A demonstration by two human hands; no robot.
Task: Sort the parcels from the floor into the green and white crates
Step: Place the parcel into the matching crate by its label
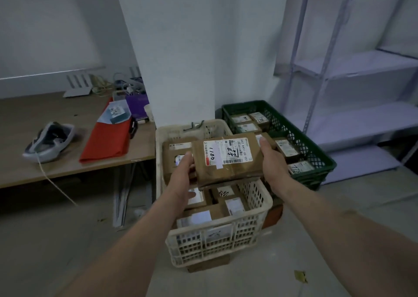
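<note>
Both L hand [181,176], R hand [271,159] grip parcel [228,172] over white crate [265,202]; underside hidden, label [228,150] prob. "0811".

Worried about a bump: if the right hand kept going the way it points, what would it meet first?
Likely the labelled parcels in the green crate, right beyond the right hand gripping the held parcel; depth is unclear.

Dim, cool, bluish light falls flat and even, with weak shadows. The darkest shade lies under the table [56,165] left of the white crate [187,249]. The shelves [362,63] right of the crate bow with wide-angle distortion. Clutter [126,86] behind and left of the crate looks soft and slightly blurred.
</note>
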